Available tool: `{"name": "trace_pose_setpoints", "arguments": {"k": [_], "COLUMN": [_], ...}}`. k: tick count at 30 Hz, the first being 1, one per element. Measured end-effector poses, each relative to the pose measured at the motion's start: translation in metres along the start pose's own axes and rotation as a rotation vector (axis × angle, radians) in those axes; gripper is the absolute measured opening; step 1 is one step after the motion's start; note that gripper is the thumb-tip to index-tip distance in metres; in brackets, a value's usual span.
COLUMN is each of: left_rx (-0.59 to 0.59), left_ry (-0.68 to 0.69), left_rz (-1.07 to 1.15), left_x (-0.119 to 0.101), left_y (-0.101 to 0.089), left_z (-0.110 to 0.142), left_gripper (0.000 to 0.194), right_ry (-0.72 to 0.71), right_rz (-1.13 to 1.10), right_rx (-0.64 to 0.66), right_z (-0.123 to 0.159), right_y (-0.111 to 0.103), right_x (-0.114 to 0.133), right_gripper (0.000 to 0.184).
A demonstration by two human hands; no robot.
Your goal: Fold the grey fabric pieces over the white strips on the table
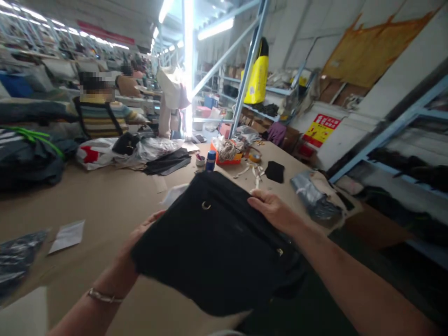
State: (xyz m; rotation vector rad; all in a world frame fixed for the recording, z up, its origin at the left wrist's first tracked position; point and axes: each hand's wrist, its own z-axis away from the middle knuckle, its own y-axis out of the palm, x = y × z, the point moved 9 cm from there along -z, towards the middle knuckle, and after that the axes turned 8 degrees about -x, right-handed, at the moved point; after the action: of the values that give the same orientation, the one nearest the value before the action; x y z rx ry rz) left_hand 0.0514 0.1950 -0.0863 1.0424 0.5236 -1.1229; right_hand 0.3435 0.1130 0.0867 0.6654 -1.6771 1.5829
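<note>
A black fabric bag (210, 247) with small gold-coloured metal fittings is held up, tilted, above the table's near edge. My left hand (140, 235) grips its left side; most of those fingers are hidden behind the cloth. My right hand (271, 207) is closed on the upper right edge, thumb on the near side. A bracelet circles my left wrist. Just beyond the bag lie a white sheet or piece (173, 195), partly covered, and a blue bottle (210, 161).
On the brown table (105, 200) lie an orange box (229, 161) of oddments, pale strips, a black fabric piece (275, 171), plastic-wrapped goods (317, 196) and a paper slip (68, 236). A blue metal frame (241, 107) rises behind. A seated person (101, 119) is at the back left.
</note>
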Motion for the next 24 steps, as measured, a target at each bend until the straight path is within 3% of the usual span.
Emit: {"name": "trace_pose_setpoints", "arguments": {"k": [2, 4, 6, 8, 10, 12, 14, 15, 17, 20, 24], "left_rx": [-0.043, -0.079, -0.114, -0.125, -0.038, 0.13, 0.277, 0.315, 0.341, 0.343, 0.394], "left_ry": [-0.03, -0.027, 0.069, 0.265, 0.475, 0.569, 0.505, 0.437, 0.284, 0.099, 0.078], "left_rz": [-0.008, -0.067, -0.207, -0.394, -0.609, -0.834, -1.082, -1.203, -1.393, -1.445, -1.294], "left_x": [0.011, 0.025, 0.038, 0.048, 0.065, 0.102, 0.156, 0.184, 0.236, 0.292, 0.32], "left_y": [0.01, 0.033, 0.068, 0.115, 0.175, 0.236, 0.279, 0.29, 0.296, 0.281, 0.264], "left_z": [0.003, 0.008, 0.016, 0.027, 0.04, 0.049, 0.045, 0.04, 0.023, -0.001, -0.02], "left_gripper": [0.038, 0.047, 0.049, 0.05, 0.05, 0.05, 0.058, 0.064, 0.077, 0.091, 0.104], "right_ry": [0.101, 0.163, 0.216, 0.31, 0.454, 0.606, 0.737, 0.795, 0.878, 0.911, 0.944], "right_rz": [-0.016, -0.053, -0.092, -0.07, 0.007, 0.064, 0.071, 0.077, 0.094, 0.069, -0.073], "right_rx": [-0.099, -0.158, -0.21, -0.27, -0.322, -0.336, -0.343, -0.345, -0.354, -0.336, -0.277], "right_z": [0.002, 0.003, 0.006, 0.014, 0.029, 0.047, 0.062, 0.067, 0.074, 0.072, 0.068], "right_y": [-0.056, -0.1, -0.136, -0.165, -0.185, -0.191, -0.185, -0.179, -0.166, -0.146, -0.126], "right_x": [-0.055, -0.116, -0.182, -0.253, -0.325, -0.392, -0.447, -0.469, -0.502, -0.524, -0.527], "right_gripper": [0.042, 0.044, 0.049, 0.056, 0.053, 0.052, 0.054, 0.055, 0.053, 0.05, 0.055]}}
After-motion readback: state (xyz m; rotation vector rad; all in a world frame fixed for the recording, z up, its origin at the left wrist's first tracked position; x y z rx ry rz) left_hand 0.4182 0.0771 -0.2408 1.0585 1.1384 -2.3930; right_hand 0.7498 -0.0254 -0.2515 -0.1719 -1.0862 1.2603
